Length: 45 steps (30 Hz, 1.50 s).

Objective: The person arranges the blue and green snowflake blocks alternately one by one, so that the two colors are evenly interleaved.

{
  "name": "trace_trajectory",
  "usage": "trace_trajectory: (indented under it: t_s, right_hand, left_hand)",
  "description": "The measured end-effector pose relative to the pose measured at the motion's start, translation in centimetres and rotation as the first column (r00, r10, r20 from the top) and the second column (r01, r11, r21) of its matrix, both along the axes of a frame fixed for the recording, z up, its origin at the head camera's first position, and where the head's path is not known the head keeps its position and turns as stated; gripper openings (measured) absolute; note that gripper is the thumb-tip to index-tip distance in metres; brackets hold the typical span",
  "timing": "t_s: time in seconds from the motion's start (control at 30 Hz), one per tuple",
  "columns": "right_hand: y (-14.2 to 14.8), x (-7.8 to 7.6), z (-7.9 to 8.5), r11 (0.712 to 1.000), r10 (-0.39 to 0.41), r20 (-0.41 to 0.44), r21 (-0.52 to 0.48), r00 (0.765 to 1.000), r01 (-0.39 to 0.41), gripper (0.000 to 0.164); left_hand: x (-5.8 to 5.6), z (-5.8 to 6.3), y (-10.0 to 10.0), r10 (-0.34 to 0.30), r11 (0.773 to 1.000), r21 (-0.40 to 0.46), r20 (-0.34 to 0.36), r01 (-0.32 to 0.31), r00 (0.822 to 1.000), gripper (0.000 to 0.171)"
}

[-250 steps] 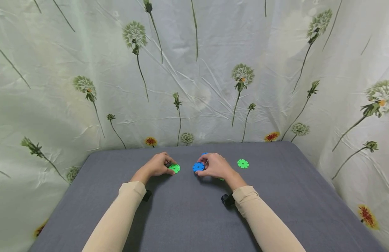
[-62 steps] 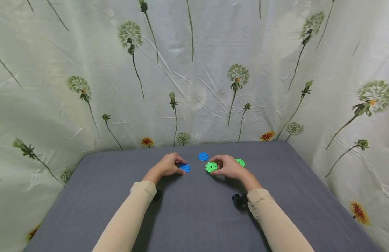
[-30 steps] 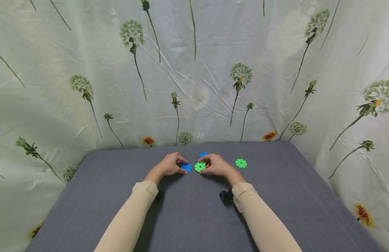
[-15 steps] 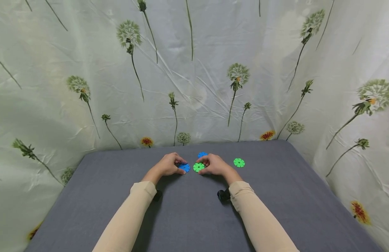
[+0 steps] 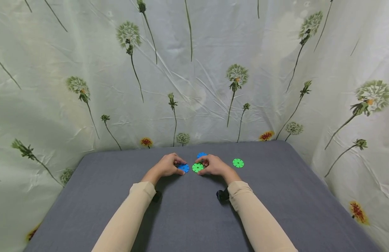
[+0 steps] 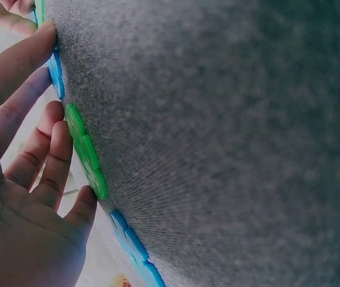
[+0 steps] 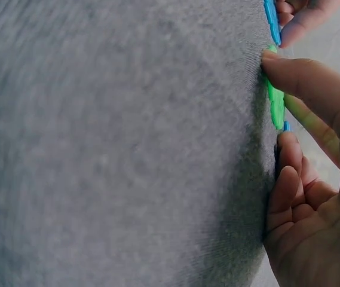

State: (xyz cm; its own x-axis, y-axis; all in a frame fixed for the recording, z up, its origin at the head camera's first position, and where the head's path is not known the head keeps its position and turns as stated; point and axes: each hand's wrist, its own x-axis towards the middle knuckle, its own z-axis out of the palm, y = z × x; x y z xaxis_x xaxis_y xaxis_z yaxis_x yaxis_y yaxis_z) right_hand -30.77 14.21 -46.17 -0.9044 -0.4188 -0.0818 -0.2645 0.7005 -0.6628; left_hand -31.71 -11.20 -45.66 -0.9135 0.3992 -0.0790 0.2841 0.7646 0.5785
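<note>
My left hand (image 5: 166, 166) pinches a blue notched plastic disc (image 5: 184, 168) by its left edge, thumb in front and fingers behind. Just right of it, a green notched disc (image 5: 198, 168) is between the thumb and index finger of my right hand (image 5: 215, 166). The two discs lie side by side with a small gap of grey cloth. In the left wrist view, another green disc (image 6: 86, 152) and a further blue disc (image 6: 135, 248) lie beside my curled fingers; the left hand hides them from the head view.
Behind the right hand lies a partly covered blue disc (image 5: 202, 154). Another green disc (image 5: 238, 163) rests to the right. All are on a grey cloth-covered table (image 5: 191, 217), with a dandelion-print curtain (image 5: 200, 77) along its back edge.
Earlier the left hand held a green disc and the right a blue one. Since then the right hand has taken a green disc and brought it left, close to the blue disc at the left hand.
</note>
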Motion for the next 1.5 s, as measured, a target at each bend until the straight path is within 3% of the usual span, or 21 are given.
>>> trace_trajectory:
  t_s: [0.23,0.4,0.57,0.73,1.17,1.5]
  right_hand:
    - [-0.1,0.0,0.1,0.999,-0.006,0.013,-0.033,1.000,0.006,0.045]
    - [0.6,0.0,0.6,0.993,-0.006,0.031,-0.119,1.000,0.010,0.042]
    - [1.6,-0.2,1.2,0.985,-0.068,-0.006,-0.161,0.998,0.066,0.032]
    - [2.1,-1.0,1.4,0.989,-0.108,-0.061,-0.108,0.992,0.101,0.032]
    - [1.8,-2.7,1.1,0.987,-0.085,-0.093,0.131,0.992,0.096,0.049]
    - [1.4,-3.2,0.9,0.982,-0.068,-0.101,0.169,0.993,0.085,0.052]
  left_hand:
    - [-0.1,0.1,0.0,-0.003,1.000,-0.016,-0.003,0.002,1.000,0.036]
    - [-0.1,0.2,0.2,-0.013,1.000,-0.021,-0.013,0.013,1.000,0.038]
    - [-0.1,0.2,0.2,-0.044,0.998,-0.042,-0.032,0.043,0.998,0.040]
    - [0.0,0.4,0.1,-0.056,0.997,-0.046,-0.046,0.054,0.997,0.043]
    - [0.0,0.3,1.2,-0.099,0.995,-0.019,-0.065,0.098,0.993,0.045]
    - [-0.3,0.1,2.9,-0.095,0.995,-0.034,-0.059,0.093,0.994,0.045]
